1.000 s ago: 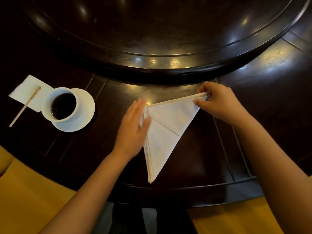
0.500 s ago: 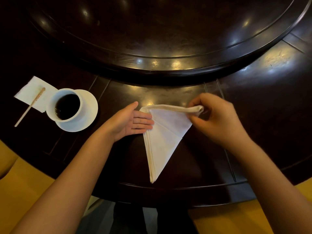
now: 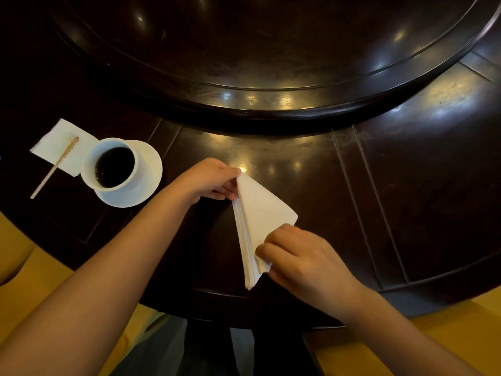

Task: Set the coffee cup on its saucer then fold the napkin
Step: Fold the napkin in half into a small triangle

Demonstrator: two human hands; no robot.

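Both hands pinch the white napkin [image 3: 260, 215]: left hand [image 3: 210, 181] its far tip, right hand [image 3: 301, 256] its near end. Leftward on the desk [image 3: 406, 191], the coffee cup [image 3: 111, 165], holding dark coffee, sits on its saucer [image 3: 147, 183]. Napkin's long axis runs near-to-far, narrow point nearest.

right hand [image 3: 303, 256] covers the napkin [image 3: 260, 210] corner.

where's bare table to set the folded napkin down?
Bare wood right of the napkin, out past the right hand, and the strip between both hands and the raised centre disc. Crowded left: cup on saucer, paper napkin and stir stick, near the left hand.
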